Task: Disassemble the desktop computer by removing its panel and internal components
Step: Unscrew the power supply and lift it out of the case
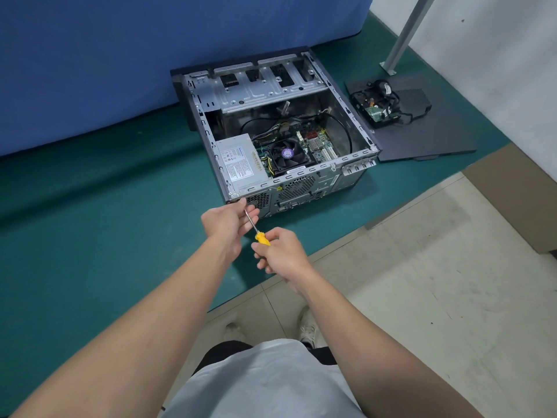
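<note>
Computer [295,188] uncovered | screwdriver [261,238] tip hidden | left fingers [252,213] pinch shaft | right fingers [261,257] grip handle

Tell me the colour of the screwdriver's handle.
Yellow; the screwdriver handle shows best in the head view.

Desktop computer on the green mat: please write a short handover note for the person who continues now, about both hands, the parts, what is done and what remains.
Right hand grips the screwdriver by its yellow handle; left hand pinches its shaft, guiding the tip to the rear corner of the case beside the power supply.
Done: side panel is off, lying right of the case, a removed drive with cables on it.
Left: power supply, cooler fan, motherboard remain inside.
</note>
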